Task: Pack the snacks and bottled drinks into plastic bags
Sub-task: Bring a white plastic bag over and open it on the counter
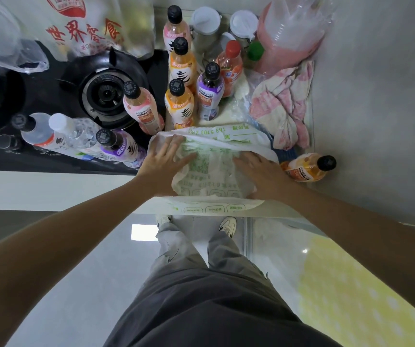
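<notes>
Item: white plastic bag (211, 166), flat at the surface (51, 186) edge, six o'clock of the bottles (178, 106). Our left hand (162, 159) and right hand (259, 169) press it, fingers spread. Risk: overhanging bag slides off; lying bottle (306, 167) rolls.

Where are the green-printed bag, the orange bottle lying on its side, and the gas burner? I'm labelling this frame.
green-printed bag (211, 169): head view, on its printed middle between the hands.
orange bottle (304, 169): head view, on its label.
gas burner (105, 92): head view, on its centre cap.
</notes>
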Demonstrator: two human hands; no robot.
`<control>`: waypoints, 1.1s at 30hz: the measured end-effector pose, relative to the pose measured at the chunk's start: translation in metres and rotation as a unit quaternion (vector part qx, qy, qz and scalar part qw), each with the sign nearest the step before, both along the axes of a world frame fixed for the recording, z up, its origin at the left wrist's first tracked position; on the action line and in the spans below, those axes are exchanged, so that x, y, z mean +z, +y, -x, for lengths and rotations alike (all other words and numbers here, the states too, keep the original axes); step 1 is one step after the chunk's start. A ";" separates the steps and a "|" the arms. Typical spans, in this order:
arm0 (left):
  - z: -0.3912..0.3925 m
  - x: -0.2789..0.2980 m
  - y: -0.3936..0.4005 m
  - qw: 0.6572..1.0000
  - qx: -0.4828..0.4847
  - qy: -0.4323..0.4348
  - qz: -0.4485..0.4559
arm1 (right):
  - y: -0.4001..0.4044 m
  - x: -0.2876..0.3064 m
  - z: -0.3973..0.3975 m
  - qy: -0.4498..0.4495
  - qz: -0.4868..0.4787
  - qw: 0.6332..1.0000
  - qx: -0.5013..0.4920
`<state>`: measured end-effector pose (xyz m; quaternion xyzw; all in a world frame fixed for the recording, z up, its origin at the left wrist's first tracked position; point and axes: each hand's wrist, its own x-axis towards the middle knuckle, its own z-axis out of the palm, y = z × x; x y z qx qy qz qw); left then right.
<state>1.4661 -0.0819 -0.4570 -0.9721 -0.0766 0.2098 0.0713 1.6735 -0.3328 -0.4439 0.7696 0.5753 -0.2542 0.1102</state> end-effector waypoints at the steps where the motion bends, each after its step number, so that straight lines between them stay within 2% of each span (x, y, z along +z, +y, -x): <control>1: -0.001 -0.003 0.000 1.000 0.008 0.010 -0.003 | 0.002 0.000 0.000 0.008 0.032 0.999 -0.005; 4: -0.004 -0.007 -0.002 1.000 0.024 0.018 -0.010 | 0.004 -0.002 0.000 0.023 0.064 0.998 -0.007; 8: -0.005 0.001 -0.002 0.999 0.038 -0.004 0.027 | 0.006 0.001 0.007 -0.008 0.031 0.999 0.001; 11: 0.001 0.013 -0.009 0.996 0.053 -0.059 0.044 | 0.008 0.004 0.014 -0.046 -0.037 0.998 0.021; 13: 0.007 0.022 -0.023 0.991 0.071 -0.099 0.054 | 0.011 0.005 0.019 -0.076 -0.118 0.987 0.073; 15: 0.012 0.029 -0.044 0.981 0.098 -0.140 0.093 | 0.019 0.008 0.023 -0.087 -0.205 0.969 0.111; 17: 0.015 0.031 -0.069 0.972 0.081 -0.174 0.135 | 0.035 0.014 0.023 -0.084 -0.240 0.958 0.131; 20: 0.017 0.025 -0.104 0.958 0.015 -0.180 0.221 | 0.060 0.016 0.013 -0.083 -0.204 0.961 0.169; 22: 0.018 0.020 -0.120 0.956 0.015 -0.150 0.254 | 0.072 0.017 0.006 -0.086 -0.150 0.965 0.199; 26: 0.017 0.015 -0.132 0.958 0.047 -0.076 0.274 | 0.088 0.008 -0.006 -0.110 -0.059 0.967 0.221; 28: 0.019 0.014 -0.135 0.959 0.048 -0.046 0.276 | 0.094 0.004 -0.013 -0.135 -0.046 0.963 0.227; 33: 0.036 0.008 -0.147 0.952 0.056 -0.034 0.300 | 0.107 0.003 -0.029 -0.179 -0.035 0.960 0.211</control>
